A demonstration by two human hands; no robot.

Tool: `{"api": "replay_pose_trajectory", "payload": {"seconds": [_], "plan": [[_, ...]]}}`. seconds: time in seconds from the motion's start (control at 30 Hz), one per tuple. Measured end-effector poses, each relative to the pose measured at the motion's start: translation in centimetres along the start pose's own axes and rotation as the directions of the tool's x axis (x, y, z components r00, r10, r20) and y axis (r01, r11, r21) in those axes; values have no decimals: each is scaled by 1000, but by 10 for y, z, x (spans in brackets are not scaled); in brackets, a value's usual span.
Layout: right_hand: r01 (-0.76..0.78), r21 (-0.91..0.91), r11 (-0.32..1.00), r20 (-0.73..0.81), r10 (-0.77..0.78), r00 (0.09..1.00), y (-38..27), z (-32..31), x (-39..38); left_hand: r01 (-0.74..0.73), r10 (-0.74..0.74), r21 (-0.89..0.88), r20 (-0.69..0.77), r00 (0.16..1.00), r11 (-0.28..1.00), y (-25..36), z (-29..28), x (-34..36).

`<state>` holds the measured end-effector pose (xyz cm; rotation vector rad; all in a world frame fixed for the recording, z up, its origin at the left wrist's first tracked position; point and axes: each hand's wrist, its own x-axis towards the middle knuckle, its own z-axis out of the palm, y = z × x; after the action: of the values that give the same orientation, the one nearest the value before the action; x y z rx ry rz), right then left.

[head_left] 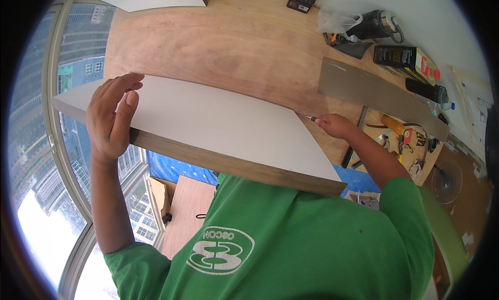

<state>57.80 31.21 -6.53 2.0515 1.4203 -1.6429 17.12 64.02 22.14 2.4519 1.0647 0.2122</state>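
At the near side of a wooden workbench (223,50), a white-faced panel (218,110), likely stiff, weighty and best held by its long edges, is seemingly steadied by a half-open left hand (110,115), a pointed tool (312,118) gripped in the closed right hand (332,125) beside the far-right corner.

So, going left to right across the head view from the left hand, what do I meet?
Left hand → small pointed tool → right hand → orange object → black cylinder. The white panel extends past the left hand both ways.
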Motion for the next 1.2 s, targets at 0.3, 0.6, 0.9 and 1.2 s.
{"api": "replay_pose_trajectory", "payload": {"seconds": [0.3, 0.6, 0.9, 1.2], "plan": [[237, 40, 971, -95, -233, 968, -62, -19, 38, -25, 25, 1, 2, 1000, 1000, -1, 0, -1], [354, 24, 935, 72, -355, 932, -221, 5, 157, -32, 32, 29, -7, 999, 999, -4, 0, -2], [279, -66, 958, 148, -267, 952, -276, -1, 184, -37, 37, 57, 1, 999, 998, -6, -2, -4], [390, 15, 921, 108, -389, 915, -209, -7, 146, -16, 13, 68, 41, 999, 998, -6, -4, -6]]}}
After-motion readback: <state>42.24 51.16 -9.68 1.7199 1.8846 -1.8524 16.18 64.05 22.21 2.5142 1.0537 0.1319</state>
